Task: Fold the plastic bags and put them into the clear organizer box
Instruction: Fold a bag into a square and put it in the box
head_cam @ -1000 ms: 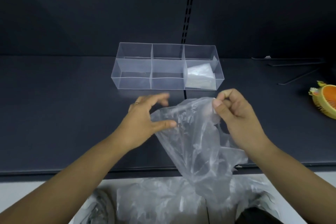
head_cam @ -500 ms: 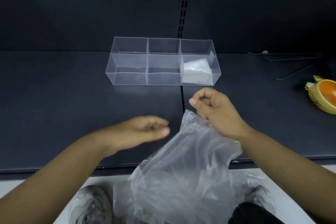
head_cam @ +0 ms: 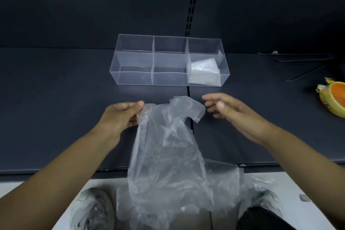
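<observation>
Progress: one folded bag (head_cam: 203, 73) lay in right-end compartment of clear organizer box (head_cam: 134, 69); other compartments looked unfilled. Second plastic bag (head_cam: 168, 145) unfolded, draped over shelf (head_cam: 56, 117) edge. Left hand (head_cam: 121, 115) pinched top corner; right hand (head_cam: 225, 110) spread, just beside bag.

**Pale film on a near-black shelf**

The plastic bag (head_cam: 168, 145) is see-through and milky grey, streaked with white glints along its creases. The organizer box (head_cam: 134, 73) is colourless and clear, its edges showing as thin pale lines. The folded bag (head_cam: 204, 72) at its right end looks cloudy white. The shelf (head_cam: 56, 108) is a matte blue-black. The back panel (head_cam: 93, 5) is the same dark tone, split by a black slotted strip (head_cam: 193, 5). The round object (head_cam: 334, 99) at the far right is bright orange inside a yellow-green rim. The floor (head_cam: 308, 192) is off-white, the shoe (head_cam: 93, 211) is grey with paler swirled markings, and the trouser leg (head_cam: 261, 218) is black.
</observation>
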The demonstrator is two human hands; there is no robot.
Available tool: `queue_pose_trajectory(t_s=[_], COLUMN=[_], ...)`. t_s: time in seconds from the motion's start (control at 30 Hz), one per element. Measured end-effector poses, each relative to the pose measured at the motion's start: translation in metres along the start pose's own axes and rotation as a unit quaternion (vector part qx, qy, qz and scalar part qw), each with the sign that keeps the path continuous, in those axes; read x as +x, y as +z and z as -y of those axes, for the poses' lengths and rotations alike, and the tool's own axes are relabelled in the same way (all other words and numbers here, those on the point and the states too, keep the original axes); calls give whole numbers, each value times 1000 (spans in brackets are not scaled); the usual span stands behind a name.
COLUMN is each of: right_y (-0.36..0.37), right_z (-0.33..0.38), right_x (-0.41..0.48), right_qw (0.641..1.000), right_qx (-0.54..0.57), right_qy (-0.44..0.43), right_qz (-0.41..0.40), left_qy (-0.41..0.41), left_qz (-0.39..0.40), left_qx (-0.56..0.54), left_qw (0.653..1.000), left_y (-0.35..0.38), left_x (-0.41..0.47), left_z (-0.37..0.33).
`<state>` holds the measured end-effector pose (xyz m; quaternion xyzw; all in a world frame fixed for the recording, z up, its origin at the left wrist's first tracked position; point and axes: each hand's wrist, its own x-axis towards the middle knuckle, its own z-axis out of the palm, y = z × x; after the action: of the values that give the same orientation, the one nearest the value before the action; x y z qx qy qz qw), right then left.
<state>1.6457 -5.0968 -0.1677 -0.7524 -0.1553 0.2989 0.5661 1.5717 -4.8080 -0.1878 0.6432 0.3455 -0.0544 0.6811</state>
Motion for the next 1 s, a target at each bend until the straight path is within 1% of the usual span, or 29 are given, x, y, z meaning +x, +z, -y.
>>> queue_pose_trajectory(t_s=[0.07, 0.23, 0.33, 0.4, 0.47, 0.5, 0.6, 0.7, 0.77, 0.8, 0.83, 0.87, 0.9, 0.93, 1.0], right_y=[8, 25, 7, -13, -30, -35, -42, -45, -47, -47, -46, -43, -39, -33, -20], right_z=[6, 17, 13, 8, 3, 0, -11, -16, -18, -19, -20, -20, -20, -21, -20], right_x=[2, 14, 12, 9, 9, 11, 27, 39, 40, 37, 31, 23, 13, 0, -28], right_qw=[999, 995, 994, 997, 998, 997, 984, 956, 940, 936, 937, 944, 956, 969, 988], right_qx=[-20, -81, -67, -25, 33, 43, 31, 26, 26, 20, 11, -1, -18, -42, -96], right_qy=[-1, -9, 3, 20, 47, 57, 65, 60, 55, 60, 72, 83, 90, 91, 88], right_qz=[37, 64, 86, 68, 7, -33, -161, -286, -335, -346, -340, -318, -279, -224, -81], left_qy=[1, 16, 21, 24, 36, 46, 84, 113, 118, 112, 98, 75, 45, 15, -33], left_qz=[-5, -3, -32, -67, -96, -103, -113, -127, -120, -108, -92, -75, -60, -47, -18], left_qx=[-2, -7, -17, -20, -4, 8, 53, 77, 66, 57, 50, 40, 27, 14, -4], left_qw=[1000, 1000, 999, 997, 995, 994, 989, 982, 984, 986, 990, 994, 997, 999, 999], left_y=[-1, -2, -11, -21, -30, -32, -34, -33, -32, -33, -35, -38, -42, -47, -56], left_x=[2, 3, 9, 16, 24, 28, 39, 50, 55, 55, 54, 51, 45, 37, 19], left_z=[0, 1, 0, -2, -2, -3, -8, -15, -17, -16, -15, -12, -9, -4, 8])
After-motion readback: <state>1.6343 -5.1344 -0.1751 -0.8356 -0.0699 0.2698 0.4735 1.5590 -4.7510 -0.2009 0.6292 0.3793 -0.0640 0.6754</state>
